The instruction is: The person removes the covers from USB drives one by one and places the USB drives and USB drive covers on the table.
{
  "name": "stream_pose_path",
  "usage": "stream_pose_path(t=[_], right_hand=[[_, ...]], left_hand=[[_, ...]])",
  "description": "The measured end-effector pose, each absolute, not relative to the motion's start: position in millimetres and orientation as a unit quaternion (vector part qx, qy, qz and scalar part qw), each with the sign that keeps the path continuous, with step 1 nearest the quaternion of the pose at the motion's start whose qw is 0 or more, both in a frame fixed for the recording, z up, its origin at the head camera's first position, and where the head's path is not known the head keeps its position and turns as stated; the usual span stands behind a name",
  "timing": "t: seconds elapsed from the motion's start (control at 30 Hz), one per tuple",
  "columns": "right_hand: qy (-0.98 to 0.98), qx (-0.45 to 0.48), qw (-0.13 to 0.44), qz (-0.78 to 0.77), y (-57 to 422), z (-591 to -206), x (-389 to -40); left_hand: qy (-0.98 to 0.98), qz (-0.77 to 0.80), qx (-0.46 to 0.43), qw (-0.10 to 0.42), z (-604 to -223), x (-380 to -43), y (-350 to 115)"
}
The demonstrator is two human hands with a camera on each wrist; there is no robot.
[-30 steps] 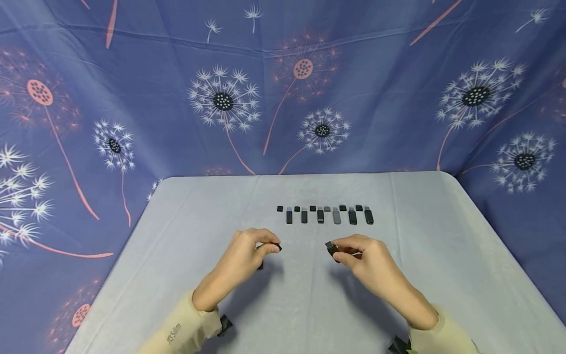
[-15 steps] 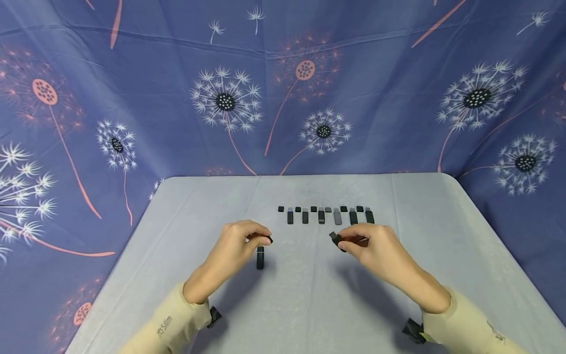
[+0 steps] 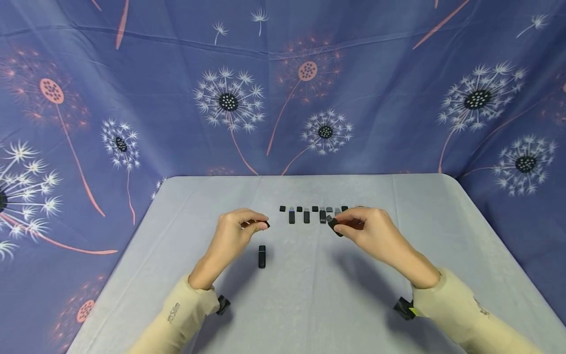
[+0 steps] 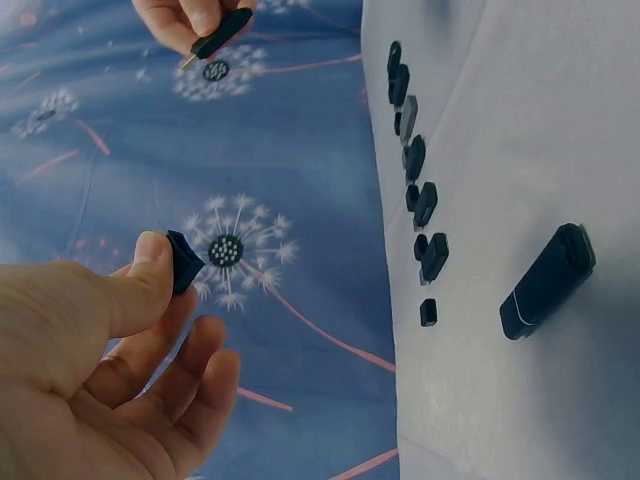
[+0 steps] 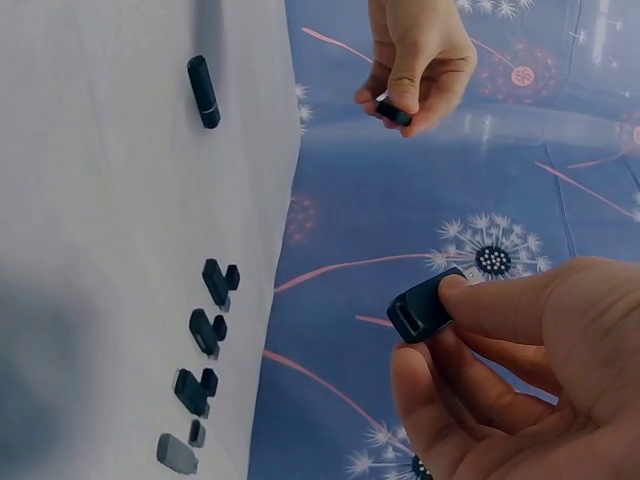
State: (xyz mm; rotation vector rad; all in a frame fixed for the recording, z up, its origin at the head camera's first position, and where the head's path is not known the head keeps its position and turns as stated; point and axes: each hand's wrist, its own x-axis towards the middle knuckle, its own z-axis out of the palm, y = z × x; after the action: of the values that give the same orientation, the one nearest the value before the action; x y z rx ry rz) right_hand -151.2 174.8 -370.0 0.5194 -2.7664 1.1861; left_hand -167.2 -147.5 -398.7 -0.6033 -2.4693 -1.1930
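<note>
My left hand point(image 3: 232, 235) pinches a small black cap point(image 4: 184, 264) between thumb and forefinger, above the table. The other fingers are loosely bent. My right hand point(image 3: 376, 233) holds a black USB flash drive point(image 5: 424, 306) between thumb and fingers, its metal plug bare and pointing away from the palm. Cap and drive are apart, with a gap between the two hands. Below the left hand, a capped black flash drive point(image 3: 262, 257) lies on the table.
Toward the back of the table point(image 3: 212, 189) lies a row of several uncapped flash drives, among them a black one point(image 3: 306, 216), with small caps such as this cap point(image 3: 282, 209) beside them. My right hand hides the row's right end. A patterned cloth point(image 3: 376, 88) hangs behind.
Both hands have risen or moved toward the back, and the left has shifted left. The capped drive on the table has come into full view; the right hand now covers part of the row.
</note>
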Motion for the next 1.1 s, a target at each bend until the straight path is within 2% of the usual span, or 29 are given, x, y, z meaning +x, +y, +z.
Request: stream_pose_path(t=[0.47,1.1], right_hand=[[-0.895,0.160,0.035,0.414,153.4,-374.7,-169.2],[-0.885,0.125,0.008,0.449,131.7,-393.0,-197.1]], left_hand=[[-0.871,-0.417,-0.193,0.175,-404.0,-176.4,-151.6],[-0.888,-0.396,-0.188,0.137,-408.9,-193.9,-151.7]])
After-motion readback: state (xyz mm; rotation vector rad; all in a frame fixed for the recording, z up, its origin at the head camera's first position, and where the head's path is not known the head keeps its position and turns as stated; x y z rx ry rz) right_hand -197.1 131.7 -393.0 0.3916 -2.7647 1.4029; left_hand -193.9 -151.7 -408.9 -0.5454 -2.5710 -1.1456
